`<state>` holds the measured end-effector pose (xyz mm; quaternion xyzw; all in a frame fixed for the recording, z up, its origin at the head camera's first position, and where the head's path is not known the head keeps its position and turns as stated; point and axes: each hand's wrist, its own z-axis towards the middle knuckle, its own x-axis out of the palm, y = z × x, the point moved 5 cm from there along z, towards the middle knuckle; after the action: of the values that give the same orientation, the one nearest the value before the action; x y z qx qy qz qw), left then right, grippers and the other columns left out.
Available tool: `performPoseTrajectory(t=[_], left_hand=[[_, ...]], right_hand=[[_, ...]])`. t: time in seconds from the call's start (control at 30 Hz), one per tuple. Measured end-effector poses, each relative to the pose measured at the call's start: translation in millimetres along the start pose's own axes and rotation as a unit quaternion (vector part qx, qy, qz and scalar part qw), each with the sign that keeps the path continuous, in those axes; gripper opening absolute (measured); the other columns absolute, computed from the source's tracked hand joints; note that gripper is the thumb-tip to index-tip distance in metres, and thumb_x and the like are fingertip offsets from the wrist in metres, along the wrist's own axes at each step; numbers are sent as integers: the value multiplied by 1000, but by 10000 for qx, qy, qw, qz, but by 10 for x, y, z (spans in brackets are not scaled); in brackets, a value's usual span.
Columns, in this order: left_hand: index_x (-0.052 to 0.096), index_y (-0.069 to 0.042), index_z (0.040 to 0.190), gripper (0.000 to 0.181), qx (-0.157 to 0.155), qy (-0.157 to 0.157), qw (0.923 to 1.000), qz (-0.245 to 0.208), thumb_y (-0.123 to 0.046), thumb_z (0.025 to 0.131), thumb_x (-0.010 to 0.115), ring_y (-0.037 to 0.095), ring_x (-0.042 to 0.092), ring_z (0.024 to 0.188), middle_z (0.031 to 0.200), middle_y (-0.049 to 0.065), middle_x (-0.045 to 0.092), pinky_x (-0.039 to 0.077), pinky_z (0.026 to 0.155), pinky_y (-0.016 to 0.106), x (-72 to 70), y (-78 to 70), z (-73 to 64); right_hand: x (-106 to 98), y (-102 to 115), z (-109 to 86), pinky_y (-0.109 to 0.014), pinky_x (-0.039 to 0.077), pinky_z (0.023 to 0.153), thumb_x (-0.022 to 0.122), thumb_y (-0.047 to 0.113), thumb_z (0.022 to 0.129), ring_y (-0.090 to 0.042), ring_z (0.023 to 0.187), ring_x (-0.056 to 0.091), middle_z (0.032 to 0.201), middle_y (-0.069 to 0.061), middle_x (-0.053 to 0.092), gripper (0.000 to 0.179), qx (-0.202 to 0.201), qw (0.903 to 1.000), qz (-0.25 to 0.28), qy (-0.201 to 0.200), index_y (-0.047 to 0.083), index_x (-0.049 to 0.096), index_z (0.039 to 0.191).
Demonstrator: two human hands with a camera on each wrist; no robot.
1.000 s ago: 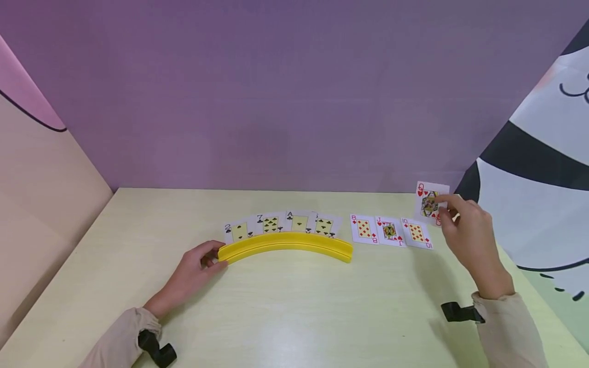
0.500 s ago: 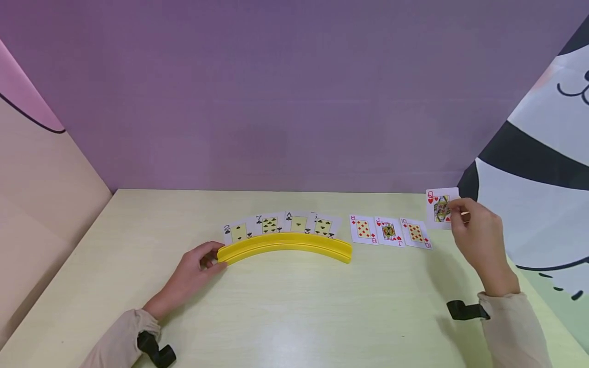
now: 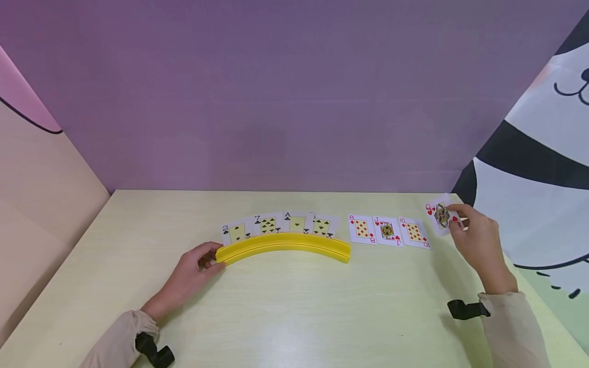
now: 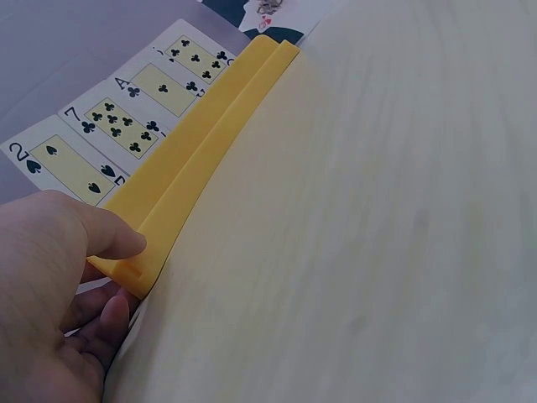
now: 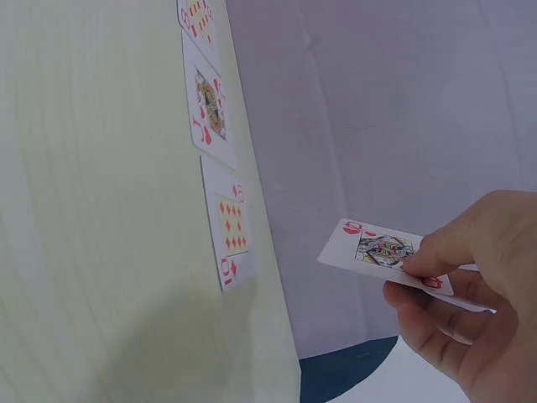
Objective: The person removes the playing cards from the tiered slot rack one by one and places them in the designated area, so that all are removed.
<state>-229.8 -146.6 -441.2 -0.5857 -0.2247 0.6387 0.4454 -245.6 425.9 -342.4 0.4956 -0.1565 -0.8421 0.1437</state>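
Note:
At the left end of a curved yellow card holder [image 3: 285, 242], my left hand [image 3: 186, 274] grips it between thumb and fingers. Standing in its slot are the two of spades [image 4: 71, 168], seven of clubs [image 4: 117, 126], ace of clubs [image 4: 161, 90] and another club card [image 4: 195, 57]. My right hand [image 3: 480, 243] pinches the queen of hearts [image 5: 382, 250] above the table's far right; a further white edge shows under it in the right wrist view. Left of this hand, the eight of diamonds [image 3: 362, 229], jack of hearts [image 3: 387, 231] and ten of diamonds [image 3: 414, 233] lie face up in a row.
The pale wooden table [image 3: 294, 312] ends at a purple wall panel [image 3: 294, 102] behind the cards. A panel with a black and white cartoon drawing [image 3: 538, 204] stands along the right side, close to my right hand. A beige panel [image 3: 41, 204] borders the left.
My right hand has shifted right and slightly down with the queen of hearts, which has turned from upright to slanted. My left hand stays on the card holder.

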Motion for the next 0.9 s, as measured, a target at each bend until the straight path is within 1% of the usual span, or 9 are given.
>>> performPoseTrajectory(t=[0.2, 0.27, 0.33, 0.4, 0.47, 0.57, 0.67, 0.8, 0.9], left_hand=[[64, -5, 122, 34, -4, 4, 10000, -26, -6, 90, 73, 19, 55, 82, 104, 7, 65, 49, 71, 22, 2, 0, 1], [64, -5, 122, 34, -14, 2, 10000, -26, -7, 89, 73, 19, 54, 81, 104, 7, 65, 48, 71, 22, 2, 1, 1], [64, -5, 122, 34, -24, -2, 10000, -23, -6, 89, 73, 19, 54, 81, 103, 7, 65, 48, 70, 22, 2, 3, -1], [64, -5, 122, 34, -23, -10, 10000, -19, -7, 89, 73, 19, 54, 81, 103, 7, 66, 48, 70, 22, 1, 3, -3], [64, -5, 122, 34, -19, -11, 10000, -12, -7, 89, 73, 18, 54, 80, 103, 7, 66, 49, 70, 22, 2, 6, -4], [64, -6, 122, 34, -15, -13, 10000, -6, -7, 89, 73, 18, 55, 81, 103, 6, 66, 49, 70, 22, 3, 7, -6], [64, -6, 122, 34, 1, -26, 10000, -8, -7, 89, 73, 18, 55, 80, 103, 6, 66, 49, 70, 23, 1, 6, -6], [64, -5, 122, 34, 19, -32, 10000, 20, -6, 89, 73, 18, 55, 80, 103, 6, 66, 49, 70, 23, -1, 4, -2], [64, -5, 122, 34, 20, -27, 10000, 33, -6, 89, 73, 18, 55, 80, 103, 6, 66, 49, 70, 23, 0, 1, 1]], right_hand=[[51, -191, -15, -16, 40, 53, 58, -1, 93, -42, 91, 60, 107, -34, 63, 30, 184, 9995, 219, 93, -5, 63, 122], [71, -251, -15, -15, 43, 51, 59, 2, 95, -33, 84, 63, 107, -34, 64, 30, 358, 9987, 313, 207, -6, 61, 123], [90, -309, -15, -16, 46, 51, 59, 4, 96, -20, 75, 64, 108, -34, 64, 31, 561, 9968, 462, 319, -7, 60, 124], [112, -368, -21, -17, 49, 52, 59, 6, 97, -7, 68, 60, 111, -34, 64, 33, 801, 9939, 611, 444, -7, 59, 126], [129, -424, -31, -18, 51, 53, 59, 8, 97, 1, 64, 58, 113, -34, 64, 34, 1000, 9909, 740, 504, -8, 58, 127], [167, -511, -44, -20, 53, 55, 59, 9, 97, 0, 64, 59, 115, -34, 63, 37, 1283, 9861, 838, 644, -8, 57, 130], [231, -589, -52, -24, 55, 58, 60, 9, 97, -7, 65, 62, 119, -35, 59, 41, 1422, 9812, 854, 986, -10, 53, 132], [341, -664, -66, -27, 54, 60, 62, 9, 94, -20, 74, 66, 124, -41, 50, 48, 1333, 9739, 574, 1742, -14, 47, 134], [390, -696, -81, -29, 49, 61, 63, 10, 92, -29, 81, 63, 124, -43, 47, 51, 1208, 9694, 208, 2127, -14, 46, 134]])
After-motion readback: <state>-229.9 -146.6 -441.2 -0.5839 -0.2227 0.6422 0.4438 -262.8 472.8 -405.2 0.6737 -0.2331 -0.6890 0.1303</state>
